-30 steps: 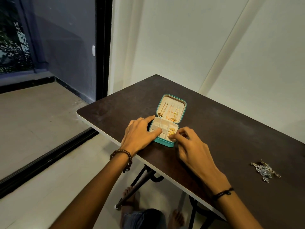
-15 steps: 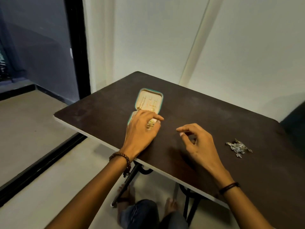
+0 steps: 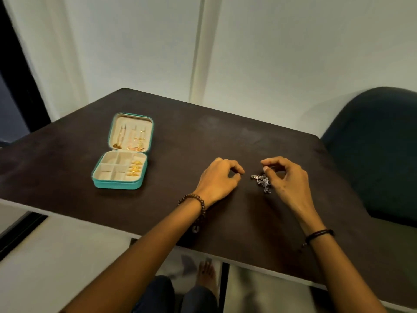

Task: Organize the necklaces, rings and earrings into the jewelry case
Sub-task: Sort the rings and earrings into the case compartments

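The teal jewelry case (image 3: 117,184) lies open at the table's left. Gold necklaces (image 3: 132,137) hang inside its raised lid. Gold pieces (image 3: 135,168) fill the right-hand compartments of the base, and the other compartments look bare. A small pile of silver jewelry (image 3: 261,181) lies on the table between my hands. My left hand (image 3: 217,180) rests just left of the pile, fingers loosely curled and holding nothing. My right hand (image 3: 285,177) is over the pile's right side, with thumb and forefinger close together at its top. Whether they pinch a piece is not visible.
The dark brown table (image 3: 203,141) has its front edge close to me and its left corner past the case. A dark blue chair (image 3: 374,141) stands at the right end. A white wall runs behind. My legs and feet show under the table.
Both hands left the case and moved right to the silver pile. The left hand came off the case's base, uncovering it. The view swung to the right.
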